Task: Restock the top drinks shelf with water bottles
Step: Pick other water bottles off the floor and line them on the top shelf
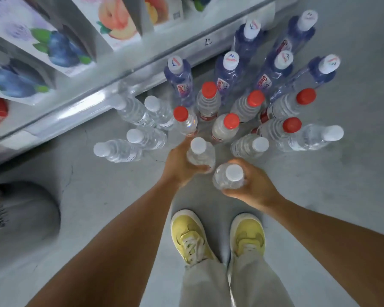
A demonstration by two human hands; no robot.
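I look straight down at a cluster of water bottles standing on the grey floor. My left hand (179,166) grips a clear white-capped bottle (200,152) around its body. My right hand (252,185) grips a second clear white-capped bottle (230,177) just beside it. Behind them stand several red-capped bottles (227,126), several more white-capped clear bottles (131,145), and several taller blue-tinted bottles (230,69) near the shelf base.
A shelf unit (111,85) runs diagonally across the upper left, holding juice cartons with peach (118,23) and blueberry (60,47) pictures. My yellow shoes (217,238) stand below the hands. A grey rounded object (24,216) sits at the left edge.
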